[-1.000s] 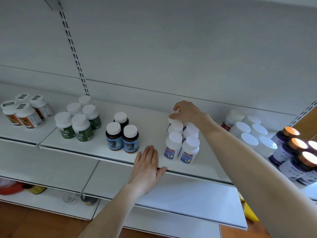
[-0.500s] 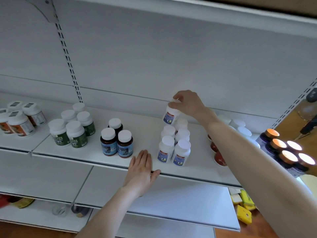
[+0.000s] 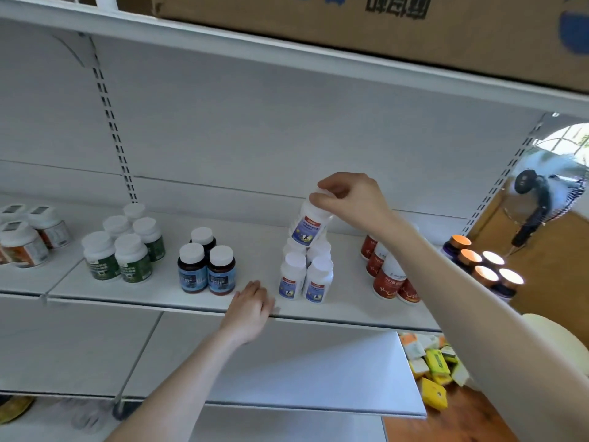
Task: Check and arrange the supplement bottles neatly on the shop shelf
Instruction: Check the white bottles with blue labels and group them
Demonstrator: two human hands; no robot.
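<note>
1. Closest thing is the lower shelf board (image 3: 302, 371), plain white. Off its right end, further down, there's a messy heap of little yellow boxes (image 3: 435, 366).
2. Next up, the left hand (image 3: 250, 309) rests on the front edge of the shelf (image 3: 350, 312). Its fingers are close together and loosely bent, and it holds nothing. It sits in front of the gap between the brown bottles and the white ones.
3. Front row on that shelf, left to right:
   - some orange-label bottles (image 3: 28, 240) at the far left
   - a bunch of green-label bottles (image 3: 124, 250)
   - three brown bottles (image 3: 207, 269) with blue labels
   - a tight cluster of white bottles (image 3: 304, 275)
   - red-label bottles (image 3: 387, 272), partly behind the right forearm
   - purple bottles (image 3: 481, 266) with shiny caps at the right end
   All of them are standing upright.
4. The right hand (image 3: 347, 202) pinches the cap of one white bottle (image 3: 307, 226) between thumb and fingertips. That bottle is up in the air right over the back of the white cluster. It's tilted, with its blue label facing the camera. Can't tell if its bottom touches the caps underneath.
5. Behind all that is the white back panel (image 3: 287, 129) with slotted rails.
6. Furthest up, a big cardboard box (image 3: 350, 27) sits on the top shelf. Off to the right, past the shelving, there's a fan (image 3: 535, 205).
</note>
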